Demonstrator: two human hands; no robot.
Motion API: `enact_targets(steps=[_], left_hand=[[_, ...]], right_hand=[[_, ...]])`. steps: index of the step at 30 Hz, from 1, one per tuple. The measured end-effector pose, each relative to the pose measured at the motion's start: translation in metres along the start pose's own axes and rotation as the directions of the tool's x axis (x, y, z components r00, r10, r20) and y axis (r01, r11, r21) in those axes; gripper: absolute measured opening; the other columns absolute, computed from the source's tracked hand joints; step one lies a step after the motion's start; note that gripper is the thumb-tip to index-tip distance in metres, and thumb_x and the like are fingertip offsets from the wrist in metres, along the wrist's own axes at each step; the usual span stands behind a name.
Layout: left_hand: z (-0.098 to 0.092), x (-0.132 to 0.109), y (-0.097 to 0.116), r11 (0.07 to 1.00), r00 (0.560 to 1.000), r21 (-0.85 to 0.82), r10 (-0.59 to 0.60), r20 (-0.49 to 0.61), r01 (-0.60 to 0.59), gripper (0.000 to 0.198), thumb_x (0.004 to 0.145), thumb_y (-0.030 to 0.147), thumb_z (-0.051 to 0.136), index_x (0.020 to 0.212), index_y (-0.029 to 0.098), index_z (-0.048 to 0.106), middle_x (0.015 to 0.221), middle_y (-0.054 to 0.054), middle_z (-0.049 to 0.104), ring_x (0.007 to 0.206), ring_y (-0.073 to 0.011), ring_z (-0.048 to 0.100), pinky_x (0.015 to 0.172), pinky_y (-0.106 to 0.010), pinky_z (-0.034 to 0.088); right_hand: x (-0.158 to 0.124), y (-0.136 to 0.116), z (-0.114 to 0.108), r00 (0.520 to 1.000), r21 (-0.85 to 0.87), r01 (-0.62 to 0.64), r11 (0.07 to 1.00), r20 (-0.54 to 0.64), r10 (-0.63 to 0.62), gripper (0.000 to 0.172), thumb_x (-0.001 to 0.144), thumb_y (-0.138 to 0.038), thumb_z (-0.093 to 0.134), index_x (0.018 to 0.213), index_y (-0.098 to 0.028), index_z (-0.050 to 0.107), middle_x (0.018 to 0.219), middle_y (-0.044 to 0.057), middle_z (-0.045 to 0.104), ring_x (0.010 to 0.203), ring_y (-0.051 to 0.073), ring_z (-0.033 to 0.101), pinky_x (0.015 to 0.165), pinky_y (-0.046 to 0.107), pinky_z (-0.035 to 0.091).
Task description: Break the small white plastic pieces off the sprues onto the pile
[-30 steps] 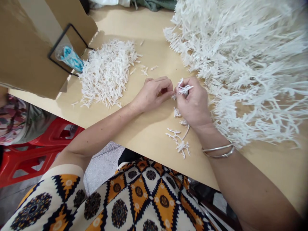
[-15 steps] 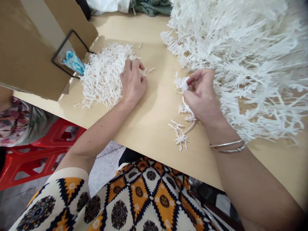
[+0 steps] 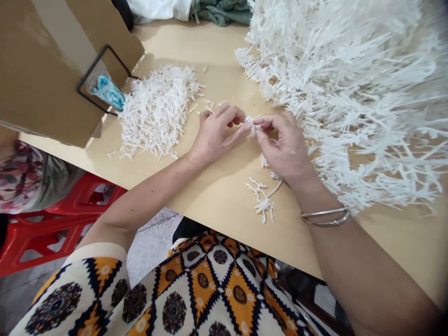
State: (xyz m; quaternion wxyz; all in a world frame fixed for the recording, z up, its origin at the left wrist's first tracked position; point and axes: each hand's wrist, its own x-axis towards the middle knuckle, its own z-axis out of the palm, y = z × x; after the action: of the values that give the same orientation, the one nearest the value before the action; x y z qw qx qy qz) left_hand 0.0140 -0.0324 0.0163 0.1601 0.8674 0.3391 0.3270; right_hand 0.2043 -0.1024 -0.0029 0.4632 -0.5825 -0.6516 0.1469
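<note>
My left hand (image 3: 220,130) and my right hand (image 3: 282,144) meet over the middle of the table, fingertips pinched on a small white branched plastic piece (image 3: 251,127) between them. It looks like a spiky artificial sprig; its exact form is partly covered by my fingers. Under my right hand, a white branched stem (image 3: 264,203) lies on the table, its upper part hidden behind the hand. Left of my left hand is a heap of small white sprigs (image 3: 157,112). Beyond my right hand spreads a large pile of white branched stems (image 3: 343,84).
A cardboard box (image 3: 45,70) stands at the left, beside a black wire frame (image 3: 82,84) and a blue-and-white packet (image 3: 110,92). Cloth (image 3: 220,10) lies at the back of the table. Red plastic stools (image 3: 52,233) and another person's patterned clothing (image 3: 21,179) are at the left.
My left hand has moved right from the small heap to meet my right hand. My right hand has shifted slightly left, and both now pinch the white piece.
</note>
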Motion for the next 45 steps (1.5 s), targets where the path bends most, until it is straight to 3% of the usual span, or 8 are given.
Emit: enact_targets(steps=[9, 12, 19, 29, 33, 38, 41, 45], left_hand=[[0.004, 0.004, -0.005, 0.958, 0.994, -0.271, 0.106, 0.038, -0.092, 0.026, 0.105, 0.044, 0.056, 0.098, 0.021, 0.066, 0.090, -0.002, 0.073, 0.084, -0.0124, 0.067, 0.084, -0.028, 0.049], [0.002, 0.005, -0.005, 0.938, 0.991, -0.330, 0.129, 0.046, -0.107, 0.036, 0.106, 0.050, 0.052, 0.093, 0.020, 0.066, 0.082, -0.001, 0.071, 0.076, -0.0114, 0.064, 0.076, -0.026, 0.048], [0.000, 0.006, -0.008, 0.954, 0.992, -0.283, 0.116, 0.042, -0.099, 0.043, 0.106, 0.055, 0.048, 0.086, 0.020, 0.062, 0.074, -0.001, 0.064, 0.069, -0.0112, 0.056, 0.069, -0.027, 0.044], [0.000, 0.007, -0.008, 0.998, 1.000, 0.067, -0.011, -0.022, 0.012, 0.017, 0.092, 0.018, 0.058, 0.076, 0.021, 0.057, 0.074, 0.001, 0.062, 0.068, -0.0131, 0.054, 0.080, -0.034, 0.042], [-0.004, 0.012, -0.038, 0.965, 0.984, 0.212, -0.134, -0.117, 0.157, 0.016, 0.093, 0.019, 0.057, 0.078, 0.024, 0.056, 0.080, -0.001, 0.062, 0.077, -0.0184, 0.058, 0.092, -0.042, 0.040], [-0.013, 0.016, -0.090, 0.936, 0.903, 0.088, -0.299, -0.310, 0.340, 0.016, 0.094, 0.038, 0.068, 0.091, 0.028, 0.056, 0.101, -0.006, 0.063, 0.097, -0.0260, 0.060, 0.095, -0.045, 0.044], [-0.014, 0.015, -0.076, 0.982, 0.935, 0.025, -0.172, -0.310, 0.189, 0.033, 0.091, 0.052, 0.074, 0.104, 0.027, 0.056, 0.118, -0.010, 0.060, 0.104, -0.0262, 0.060, 0.092, -0.043, 0.048], [-0.010, 0.010, -0.024, 0.996, 0.994, -0.082, 0.034, -0.105, -0.043, 0.041, 0.105, 0.060, 0.048, 0.090, 0.023, 0.060, 0.096, -0.006, 0.065, 0.092, -0.0193, 0.063, 0.088, -0.037, 0.050]], right_hand=[[-0.001, -0.004, -0.003, 0.979, -0.047, 0.147, 0.988, -0.135, -0.152, 0.026, 0.099, -0.033, 0.060, 0.123, -0.026, 0.067, 0.124, 0.010, 0.071, 0.123, 0.029, 0.065, 0.111, 0.055, 0.048], [-0.001, -0.005, -0.003, 0.993, -0.026, 0.085, 0.996, -0.084, -0.087, 0.019, 0.101, -0.038, 0.057, 0.108, -0.027, 0.071, 0.108, 0.007, 0.076, 0.109, 0.027, 0.069, 0.102, 0.050, 0.053], [0.002, -0.003, -0.001, 0.996, -0.079, 0.087, 0.993, 0.012, -0.087, 0.012, 0.095, -0.037, 0.064, 0.096, -0.026, 0.070, 0.093, 0.005, 0.074, 0.093, 0.025, 0.068, 0.098, 0.050, 0.052], [-0.001, -0.002, 0.005, 0.998, -0.156, 0.046, 0.987, 0.038, -0.041, 0.009, 0.094, -0.033, 0.062, 0.088, -0.027, 0.061, 0.090, 0.006, 0.071, 0.095, 0.027, 0.066, 0.095, 0.050, 0.053], [-0.006, -0.005, 0.008, 0.996, -0.221, 0.043, 0.974, 0.087, -0.024, 0.004, 0.092, -0.027, 0.058, 0.092, -0.025, 0.062, 0.089, 0.007, 0.071, 0.098, 0.029, 0.065, 0.095, 0.051, 0.051], [-0.008, -0.003, 0.008, 1.000, -0.139, -0.009, 0.990, 0.010, 0.010, 0.005, 0.092, -0.028, 0.058, 0.091, -0.024, 0.061, 0.091, 0.008, 0.070, 0.091, 0.026, 0.064, 0.086, 0.046, 0.053], [-0.007, -0.005, 0.007, 0.996, -0.139, -0.019, 0.990, -0.084, 0.007, 0.002, 0.089, -0.024, 0.060, 0.087, -0.025, 0.060, 0.086, 0.006, 0.069, 0.086, 0.024, 0.063, 0.086, 0.045, 0.052], [-0.005, -0.011, 0.006, 0.989, -0.361, 0.013, 0.933, -0.132, -0.065, 0.006, 0.086, -0.021, 0.063, 0.082, -0.024, 0.060, 0.084, 0.005, 0.069, 0.093, 0.027, 0.062, 0.097, 0.051, 0.047]])
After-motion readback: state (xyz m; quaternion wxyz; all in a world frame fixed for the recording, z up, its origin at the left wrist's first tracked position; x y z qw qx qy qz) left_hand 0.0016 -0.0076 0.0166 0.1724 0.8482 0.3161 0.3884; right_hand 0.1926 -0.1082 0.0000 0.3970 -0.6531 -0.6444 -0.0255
